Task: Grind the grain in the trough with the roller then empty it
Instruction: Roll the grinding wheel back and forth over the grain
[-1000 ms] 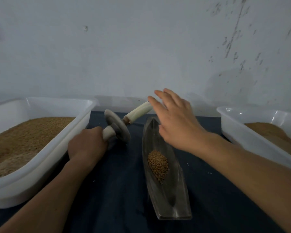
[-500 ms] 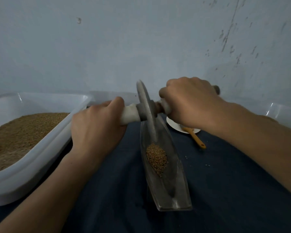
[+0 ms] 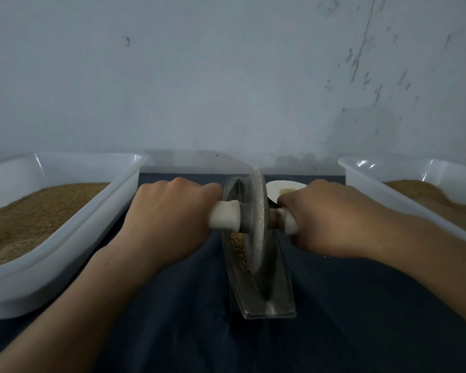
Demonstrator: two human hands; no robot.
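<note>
Along the narrow grey boat-shaped trough [image 3: 277, 300], the grey disc roller with white handles [image 3: 256, 216] has rolled nearer, from the far tip onto the brown grain [image 3: 237, 246] mid-trough. The left hand [image 3: 170, 219] and right hand [image 3: 331, 216] still wrap one handle each, fingers tight, with a white plate [image 3: 277, 188] behind

I work in dim, bluish-grey light, glints on the left tub [image 3: 136, 157] rim at nine o'clock and the right tub [image 3: 361, 164] rim at three, the tabletop [image 3: 172, 319] murky, the roller [image 3: 253, 219] slightly smeared, edges bowed.
</note>
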